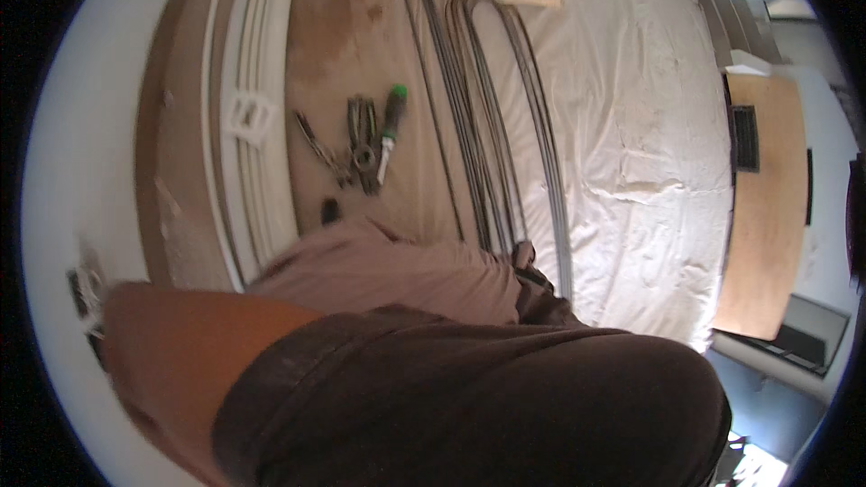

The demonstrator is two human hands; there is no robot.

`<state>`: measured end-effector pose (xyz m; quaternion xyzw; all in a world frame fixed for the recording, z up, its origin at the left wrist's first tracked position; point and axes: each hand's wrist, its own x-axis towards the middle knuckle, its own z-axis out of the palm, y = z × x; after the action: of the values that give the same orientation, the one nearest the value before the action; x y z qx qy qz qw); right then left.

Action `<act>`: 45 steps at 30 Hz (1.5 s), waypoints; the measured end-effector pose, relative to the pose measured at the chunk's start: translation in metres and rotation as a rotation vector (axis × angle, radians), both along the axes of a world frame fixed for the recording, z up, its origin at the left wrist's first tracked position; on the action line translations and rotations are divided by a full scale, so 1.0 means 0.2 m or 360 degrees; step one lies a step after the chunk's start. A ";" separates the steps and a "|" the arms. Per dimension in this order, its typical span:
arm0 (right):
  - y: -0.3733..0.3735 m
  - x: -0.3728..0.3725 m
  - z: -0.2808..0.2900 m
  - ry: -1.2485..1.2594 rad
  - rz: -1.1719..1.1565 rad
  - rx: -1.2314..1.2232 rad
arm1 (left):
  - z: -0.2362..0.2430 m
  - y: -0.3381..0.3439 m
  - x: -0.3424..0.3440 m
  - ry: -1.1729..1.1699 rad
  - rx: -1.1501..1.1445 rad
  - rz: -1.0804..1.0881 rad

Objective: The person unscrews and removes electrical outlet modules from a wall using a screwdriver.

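Note:
Neither of my hands shows in the picture. One of my arms, in a dark sleeve (pixel 469 397), crosses the lower part with its bare skin (pixel 198 334) toward the left wall; which arm it is I cannot tell. Next to it on that wall is a small box with white bits (pixel 86 298), partly hidden by the arm. On the brown floor covering beyond my legs in pinkish-brown trousers (pixel 397 271) lie a screwdriver with a green-ended handle (pixel 394 113), dark-handled pliers (pixel 363 140) and a thinner hand tool (pixel 316 140). A small dark object (pixel 331 210) lies nearer my knee.
Long white strips (pixel 257 45) run along the left, with a white square frame (pixel 252 117) on them. Long dark cables or rods (pixel 478 117), looped at the far end, lie right of the tools. Crumpled pale sheeting (pixel 640 126) covers the right; beyond stand a wooden panel (pixel 771 207) and stairs (pixel 735 22).

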<state>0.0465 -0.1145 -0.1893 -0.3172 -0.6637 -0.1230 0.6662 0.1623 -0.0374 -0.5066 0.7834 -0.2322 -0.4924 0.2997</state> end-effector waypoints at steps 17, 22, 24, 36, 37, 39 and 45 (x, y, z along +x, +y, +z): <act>-0.07 -0.17 0.03 0.0016 0.0529 0.0344 | -0.01 0.16 -0.27 0.0009 -0.0035 0.0417; -0.04 -0.10 -0.03 -0.0074 0.0764 0.0406 | -0.06 0.18 -0.17 -0.0189 -0.0115 0.0944; -0.01 -0.08 -0.02 -0.0137 0.0848 0.0411 | 0.03 0.24 -0.06 -0.0279 0.0075 0.1254; 0.00 -0.09 0.00 -0.0178 0.1011 0.0412 | 0.43 0.56 0.21 -0.1332 -0.0369 0.3063; 0.00 -0.09 0.00 -0.0234 0.1016 0.0407 | 0.45 0.56 0.23 -0.1320 -0.0399 0.3077; 0.02 -0.08 0.00 -0.0331 0.1047 0.0381 | 0.50 0.54 0.27 -0.1287 -0.0458 0.3097; 0.02 -0.10 0.03 -0.0298 0.1037 0.0455 | 0.51 0.54 0.35 -0.1324 -0.0470 0.3348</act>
<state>0.0265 -0.1105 -0.1827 0.0198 -0.7641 -0.0243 0.6443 0.2329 0.0704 -0.4052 0.6492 0.4025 0.3329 0.5530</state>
